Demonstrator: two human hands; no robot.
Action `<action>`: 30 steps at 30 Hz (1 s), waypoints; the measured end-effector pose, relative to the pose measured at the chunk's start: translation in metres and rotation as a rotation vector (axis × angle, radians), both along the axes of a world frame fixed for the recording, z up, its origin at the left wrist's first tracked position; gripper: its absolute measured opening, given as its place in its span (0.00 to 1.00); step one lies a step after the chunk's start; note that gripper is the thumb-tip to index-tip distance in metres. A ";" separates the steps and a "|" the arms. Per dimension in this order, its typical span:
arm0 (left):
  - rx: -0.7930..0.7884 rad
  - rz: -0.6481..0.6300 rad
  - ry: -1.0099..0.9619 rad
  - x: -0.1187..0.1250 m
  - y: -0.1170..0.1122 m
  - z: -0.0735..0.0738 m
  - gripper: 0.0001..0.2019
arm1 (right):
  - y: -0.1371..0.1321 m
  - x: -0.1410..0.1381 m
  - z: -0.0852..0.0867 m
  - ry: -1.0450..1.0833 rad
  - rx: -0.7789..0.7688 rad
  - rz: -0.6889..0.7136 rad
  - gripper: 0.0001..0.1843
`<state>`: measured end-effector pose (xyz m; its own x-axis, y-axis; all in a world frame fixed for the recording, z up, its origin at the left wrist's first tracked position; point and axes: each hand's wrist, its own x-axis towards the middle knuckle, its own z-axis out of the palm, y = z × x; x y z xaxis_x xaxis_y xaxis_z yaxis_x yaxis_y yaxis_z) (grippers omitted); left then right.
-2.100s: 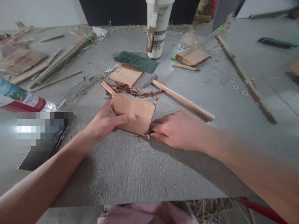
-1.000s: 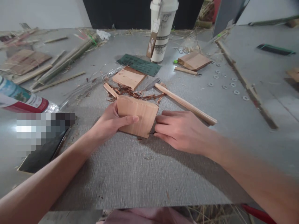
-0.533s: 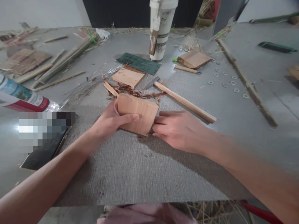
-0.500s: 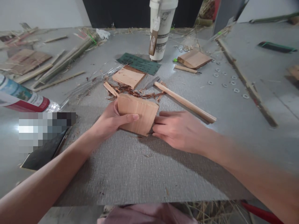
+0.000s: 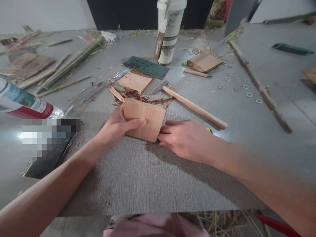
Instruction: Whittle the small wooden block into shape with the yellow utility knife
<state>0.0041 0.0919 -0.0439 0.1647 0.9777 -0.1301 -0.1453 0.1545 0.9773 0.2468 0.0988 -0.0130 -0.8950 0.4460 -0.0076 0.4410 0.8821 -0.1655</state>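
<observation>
My left hand grips a flat pale wood block, thumb across its near face, holding it tilted on the grey textured mat. My right hand is closed at the block's right lower edge, its fingers pinched on something small that I cannot make out; a yellow bit shows behind the hand. Reddish wood shavings lie just beyond the block. A hammer with a wooden handle lies right of the shavings, close behind my right hand.
A second wood block and green sandpaper lie further back. A tall paper cup stands at the far middle. Metal washers are scattered right. Bamboo strips, a lying bottle and a dark phone are left.
My hands and the block stay almost in place. The right hand has shifted slightly left and down along the block's right edge; the view wobbles a little.
</observation>
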 end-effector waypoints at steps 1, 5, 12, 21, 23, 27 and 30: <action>-0.004 0.003 -0.004 0.000 0.000 0.000 0.27 | 0.000 0.000 -0.001 0.002 0.004 0.002 0.09; 0.001 -0.006 0.004 -0.002 0.001 -0.001 0.25 | 0.001 0.004 0.000 0.018 0.005 0.002 0.09; 0.002 -0.032 0.016 -0.002 0.002 0.002 0.24 | 0.008 0.010 0.003 0.062 0.052 0.009 0.13; -0.014 -0.005 0.011 0.001 0.002 0.001 0.24 | 0.002 0.002 -0.001 -0.005 0.026 0.048 0.09; -0.013 0.004 0.011 0.001 0.001 0.001 0.25 | 0.002 0.001 -0.002 -0.003 0.028 0.047 0.08; -0.007 0.086 -0.019 0.001 0.002 0.003 0.26 | 0.004 0.007 0.000 -0.006 0.078 0.081 0.10; -0.048 0.201 -0.108 -0.001 0.004 0.006 0.27 | 0.005 0.013 0.006 0.019 0.123 0.099 0.13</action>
<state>0.0030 0.0962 -0.0381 -0.0170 0.9854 -0.1696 -0.2816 0.1580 0.9464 0.2595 0.1036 -0.0066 -0.9341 0.3522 0.0586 0.3488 0.9352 -0.0612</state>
